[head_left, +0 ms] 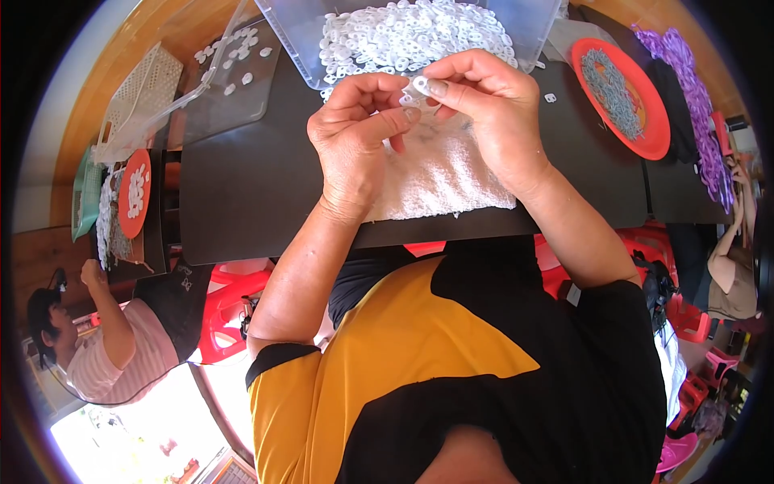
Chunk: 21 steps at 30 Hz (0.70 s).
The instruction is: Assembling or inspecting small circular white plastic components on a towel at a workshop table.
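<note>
My left hand (pixel 351 141) and my right hand (pixel 504 121) meet over the dark table, just in front of a clear plastic bin. Between my right thumb and fingers is a small white oval plastic piece (pixel 421 85) with a hole in it. My left fingers are closed, pinching another small white piece (pixel 409 99), partly hidden by the thumb. Whether the two pieces are joined cannot be made out. Beneath my hands lies a white towel (pixel 443 181). Many similar white pieces (pixel 415 39) fill the bin (pixel 294 48).
At right stands a red plate (pixel 659 139) of thin grey pieces (pixel 610 93), beside purple strands (pixel 681 81). A clear lid (pixel 242 101) with scattered white pieces lies at left. Farther left are another red plate (pixel 143 157) and a seated person (pixel 121 347). Another person (pixel 730 274) is at far right.
</note>
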Available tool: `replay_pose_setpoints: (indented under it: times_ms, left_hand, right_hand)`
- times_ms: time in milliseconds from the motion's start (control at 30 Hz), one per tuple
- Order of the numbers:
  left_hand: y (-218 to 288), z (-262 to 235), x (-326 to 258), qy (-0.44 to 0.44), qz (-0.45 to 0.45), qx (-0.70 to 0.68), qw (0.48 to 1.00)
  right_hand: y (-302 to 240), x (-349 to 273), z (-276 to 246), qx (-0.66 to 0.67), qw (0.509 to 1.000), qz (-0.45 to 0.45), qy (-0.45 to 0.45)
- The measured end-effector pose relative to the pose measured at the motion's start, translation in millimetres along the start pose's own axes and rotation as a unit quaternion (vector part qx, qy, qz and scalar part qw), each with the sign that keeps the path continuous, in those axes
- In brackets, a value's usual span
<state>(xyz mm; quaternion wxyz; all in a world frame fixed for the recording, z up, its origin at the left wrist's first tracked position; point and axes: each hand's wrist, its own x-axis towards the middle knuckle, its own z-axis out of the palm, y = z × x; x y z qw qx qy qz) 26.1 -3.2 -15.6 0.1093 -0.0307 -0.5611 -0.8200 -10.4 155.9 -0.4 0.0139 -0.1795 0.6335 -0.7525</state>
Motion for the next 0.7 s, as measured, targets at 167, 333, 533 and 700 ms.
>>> replay_pose_setpoints:
  times_ms: [167,333,533,700]
  left_hand:
    - [0.3,-1.2,0.0,0.015,-0.002,-0.011,1.000]
    - [0.6,-2.0,1.0,0.018,-0.006,-0.007,1.000]
    - [-0.2,-3.2,0.9,0.018,-0.008,-0.005,1.000]
    - [2.9,-4.4,1.8,-0.006,-0.013,0.017,1.000]
  right_hand:
    - [0.4,0.9,1.8,-0.003,1.000,0.004,-0.015]
    - [2.3,1.1,1.4,-0.006,0.999,0.013,-0.032]
    - [4.5,1.6,3.0,0.014,0.998,0.027,-0.046]
    - [-0.6,2.9,-0.5,-0.015,0.998,0.032,-0.058]
